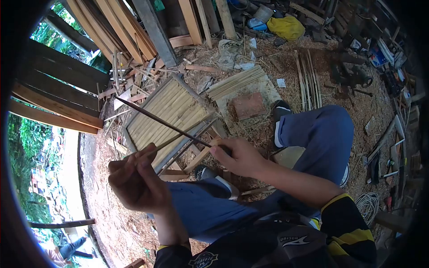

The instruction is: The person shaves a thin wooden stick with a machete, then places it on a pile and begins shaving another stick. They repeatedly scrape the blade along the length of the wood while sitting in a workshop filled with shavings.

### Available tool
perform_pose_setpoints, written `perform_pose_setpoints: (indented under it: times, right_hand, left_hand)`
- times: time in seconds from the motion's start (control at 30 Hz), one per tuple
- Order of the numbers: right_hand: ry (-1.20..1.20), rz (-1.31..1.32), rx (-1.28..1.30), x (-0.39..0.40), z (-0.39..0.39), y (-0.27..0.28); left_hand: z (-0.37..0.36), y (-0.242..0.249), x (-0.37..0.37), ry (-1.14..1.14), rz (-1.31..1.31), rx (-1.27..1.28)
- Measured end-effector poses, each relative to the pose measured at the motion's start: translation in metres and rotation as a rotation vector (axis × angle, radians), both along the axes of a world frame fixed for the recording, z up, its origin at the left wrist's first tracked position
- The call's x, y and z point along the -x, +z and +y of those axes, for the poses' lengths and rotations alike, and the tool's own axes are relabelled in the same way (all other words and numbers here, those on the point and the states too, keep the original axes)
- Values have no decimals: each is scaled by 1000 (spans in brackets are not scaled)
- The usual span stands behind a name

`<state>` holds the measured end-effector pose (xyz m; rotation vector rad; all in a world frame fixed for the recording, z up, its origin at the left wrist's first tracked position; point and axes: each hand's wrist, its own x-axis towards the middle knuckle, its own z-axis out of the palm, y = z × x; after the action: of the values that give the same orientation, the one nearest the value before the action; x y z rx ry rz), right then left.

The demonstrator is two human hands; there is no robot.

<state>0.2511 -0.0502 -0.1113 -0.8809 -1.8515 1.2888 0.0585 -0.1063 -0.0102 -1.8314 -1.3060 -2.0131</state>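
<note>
My left hand [140,178] is closed around the lower end of a thin bamboo strip [174,137], which slants up to the right. My right hand [234,156] grips the near end of a long dark rod [156,118], possibly a blade, that points up to the left. Strip and rod cross between my hands; whether they touch is unclear. Beneath them stands a wooden-framed panel [166,112] covered with bamboo slats.
Thin strips [241,82] lie on a board beside a reddish block [249,106]. More long strips [308,82] rest on the shavings. Planks [154,31] lean at the upper left. A yellow bag [286,28] lies behind. Another person [67,250] is partly visible at lower left.
</note>
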Motion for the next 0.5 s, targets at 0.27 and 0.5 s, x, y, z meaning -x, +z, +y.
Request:
perform_pose_setpoints:
  times: [0.27,0.5]
  right_hand:
    - [-51,-102,103,-2,12,-18]
    - [-139,-358,328,-12,37,-70]
  left_hand:
    - [1,-1,3,-32,-45,-9]
    - [1,1,5,-60,-55,8]
